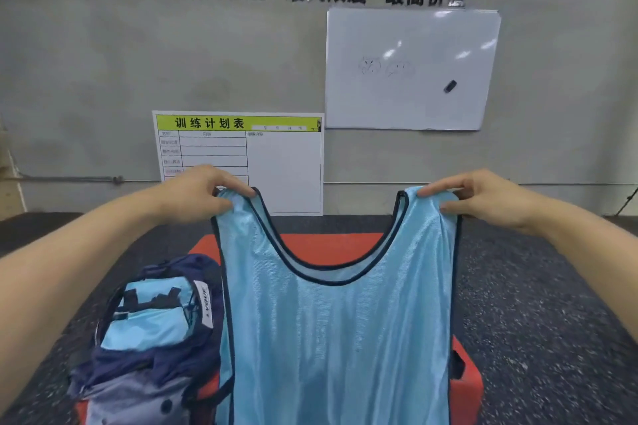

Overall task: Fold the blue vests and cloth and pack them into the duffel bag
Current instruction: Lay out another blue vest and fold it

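The left hand [198, 191] pinches one shoulder strap of a light blue vest [336, 321], and the right hand [483, 198] pinches the other, thumbs in front and fingers curled over the top, so the vest hangs upright between the two grips with its neckline dipping midway between them. Below the grips the cloth falls smooth, and its hem runs out of view. Behind the hanging vest is an orange box [464, 383], and below and outward of the left grip lies the dark bag [155, 338], open, with folded light blue fabric already showing inside it. This looks like the start of a fold: the vest is spread and squared but not yet doubled. The likeliest trouble is the fabric itself; it appears thin and slippery, so a strap could slide out of a light pinch if either hand loosens to change hold, and that side would drop and twist. If the hands come together unevenly, the side seams will not meet and the fold will skew. Lowered carelessly, the unseen hem may bunch on the box or catch on the bag's open edge under the left grip, dragging the packed pieces out of shape.
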`<state>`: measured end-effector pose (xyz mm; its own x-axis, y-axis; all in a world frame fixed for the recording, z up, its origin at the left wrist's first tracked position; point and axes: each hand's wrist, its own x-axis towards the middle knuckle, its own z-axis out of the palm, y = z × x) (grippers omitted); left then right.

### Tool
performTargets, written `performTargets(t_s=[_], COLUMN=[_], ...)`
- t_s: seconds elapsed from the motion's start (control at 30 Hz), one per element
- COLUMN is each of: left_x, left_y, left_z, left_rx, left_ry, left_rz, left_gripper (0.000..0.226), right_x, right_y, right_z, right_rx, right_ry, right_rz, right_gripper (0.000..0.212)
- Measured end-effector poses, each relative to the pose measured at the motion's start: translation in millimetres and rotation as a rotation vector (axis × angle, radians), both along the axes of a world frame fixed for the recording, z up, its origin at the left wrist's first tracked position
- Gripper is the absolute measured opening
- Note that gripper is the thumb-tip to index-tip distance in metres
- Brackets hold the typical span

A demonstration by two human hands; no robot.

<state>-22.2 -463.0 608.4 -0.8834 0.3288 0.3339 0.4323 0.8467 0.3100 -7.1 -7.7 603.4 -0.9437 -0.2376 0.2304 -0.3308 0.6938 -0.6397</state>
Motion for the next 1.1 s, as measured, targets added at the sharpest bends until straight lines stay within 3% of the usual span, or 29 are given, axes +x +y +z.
performTargets(t_s=[0.37, 0.7, 0.83, 0.97, 1.1], left_x=[-125, -277, -352, -427, -457], left_y=[0, 3, 8, 21, 42], left_z=[-89, -233, -260, -242, -247], left_rx=[-0.015, -0.044, -0.101, -0.134, -0.346], left_ry=[-0.035, -0.208, -0.244, -0.216, -0.206], left_rz=[0.076, 0.064, 0.157, 0.203, 0.321], left_gripper=[0.039, 0.024, 0.029, 0.043, 0.066], right_x=[-118, -277, -355, -454, -499], right_y=[-5, -5, -11, -18, -48], right_z=[-87, -220, -256, -246, -253], right_rx=[0.144, 0.268, 0.350, 0.470, 0.542], right_ry=[-0.007, -0.089, -0.034, 0.045, 0.089], right_rz=[-0.023, -0.053, -0.070, -0.130, -0.210], right_gripper=[0.047, 0.062, 0.061, 0.060, 0.068])
